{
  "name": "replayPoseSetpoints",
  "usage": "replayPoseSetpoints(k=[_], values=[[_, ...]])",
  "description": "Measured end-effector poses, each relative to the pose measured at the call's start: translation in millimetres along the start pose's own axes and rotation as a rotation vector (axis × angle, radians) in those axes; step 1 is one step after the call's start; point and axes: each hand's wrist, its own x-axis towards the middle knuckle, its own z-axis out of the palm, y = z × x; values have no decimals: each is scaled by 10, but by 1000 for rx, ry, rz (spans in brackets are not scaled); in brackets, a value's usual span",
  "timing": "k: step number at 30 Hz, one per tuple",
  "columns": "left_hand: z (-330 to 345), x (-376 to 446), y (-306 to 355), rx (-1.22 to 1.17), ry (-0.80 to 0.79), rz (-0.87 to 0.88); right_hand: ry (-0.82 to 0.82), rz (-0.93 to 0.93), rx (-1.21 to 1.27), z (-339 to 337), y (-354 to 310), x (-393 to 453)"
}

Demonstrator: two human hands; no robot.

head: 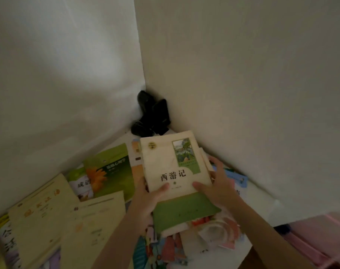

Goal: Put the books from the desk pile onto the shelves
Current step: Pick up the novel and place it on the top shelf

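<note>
I have the cream book (171,167) grasped on both sides, left hand (147,199) and right hand (217,189), thumbs on its cover, above the desk pile (99,191). Its long axis runs near to far; no shelves in view.

Place: home study corner, likely a child's room
Surface: white desk (262,193) set into a corner of plain walls (243,74)
Clutter: schoolbooks (110,171), yellow workbooks (44,214), colourful picture books (165,249)
Corner: black device (151,115)
</note>
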Motion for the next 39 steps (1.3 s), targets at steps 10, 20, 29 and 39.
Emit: replayPoseSetpoints(k=[10,20,29,39], values=[[526,716,-758,357,93,-40,78,131,-90,-167,819,256],[705,60,-528,176,-161,137,98,199,122,-409,873,-35],[-630,-268,184,-18,-67,304,-111,-46,434,355,-175,1],[-2253,-961,27,160,188,556,-354,-501,365,2034,-622,-473]])
